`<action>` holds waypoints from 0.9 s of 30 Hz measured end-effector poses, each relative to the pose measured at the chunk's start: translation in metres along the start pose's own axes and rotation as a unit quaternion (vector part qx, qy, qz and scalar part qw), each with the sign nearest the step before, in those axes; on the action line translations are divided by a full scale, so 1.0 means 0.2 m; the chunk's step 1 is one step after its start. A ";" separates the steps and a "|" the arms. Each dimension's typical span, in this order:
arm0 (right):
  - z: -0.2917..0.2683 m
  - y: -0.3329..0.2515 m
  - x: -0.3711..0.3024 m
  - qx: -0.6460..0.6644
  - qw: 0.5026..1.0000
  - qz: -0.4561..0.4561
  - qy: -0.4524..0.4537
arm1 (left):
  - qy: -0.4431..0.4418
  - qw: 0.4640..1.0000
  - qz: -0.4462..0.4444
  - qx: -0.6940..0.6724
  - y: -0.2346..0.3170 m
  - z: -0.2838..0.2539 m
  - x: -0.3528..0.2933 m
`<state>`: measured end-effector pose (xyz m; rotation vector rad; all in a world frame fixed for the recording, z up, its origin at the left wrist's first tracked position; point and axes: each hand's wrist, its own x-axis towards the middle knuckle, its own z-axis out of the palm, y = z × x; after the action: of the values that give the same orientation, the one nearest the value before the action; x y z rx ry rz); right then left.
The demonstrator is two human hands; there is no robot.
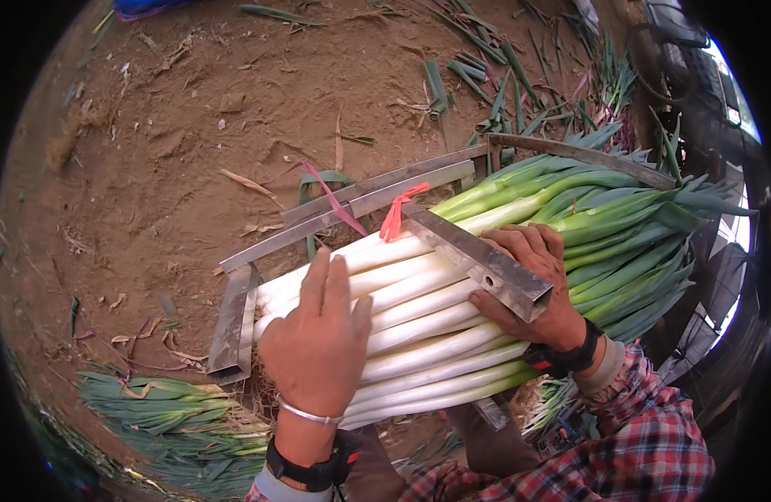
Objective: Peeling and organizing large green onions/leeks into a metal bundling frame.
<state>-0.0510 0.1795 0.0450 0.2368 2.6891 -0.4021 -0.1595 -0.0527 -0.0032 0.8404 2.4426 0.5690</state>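
Observation:
A thick bundle of long green onions lies across a metal frame, white stems to the left and green leaves to the right. My left hand is over the root end of the white stems, its fingers stretched out and holding nothing. Where white turns green, my right hand curls onto the onions. A metal crossbar passes over this hand, hiding part of its palm. A red-orange tie is knotted around the bar's far end. The roots are partly hidden by my left hand.
More green onions lie on the ground at the lower left. A purple-pink strip hangs by the frame's far rail. Cut leaf pieces litter the brown soil. Dark equipment stands at the right.

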 end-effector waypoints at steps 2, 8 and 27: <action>-0.01 -0.01 0.00 -0.001 1.000 -0.003 0.004 | -0.014 1.000 0.013 -0.005 0.02 0.04 0.10; 0.00 0.00 -0.01 0.004 1.000 0.006 0.006 | -0.120 0.992 0.039 -0.021 -0.04 0.15 0.13; 0.00 0.03 -0.03 -0.004 0.999 -0.006 -0.043 | -0.153 0.983 0.055 -0.086 -0.09 0.19 0.17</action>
<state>-0.0434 0.1844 0.0454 0.1971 2.6082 -0.3954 -0.1693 -0.0357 -0.0532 0.9208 2.0485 0.6287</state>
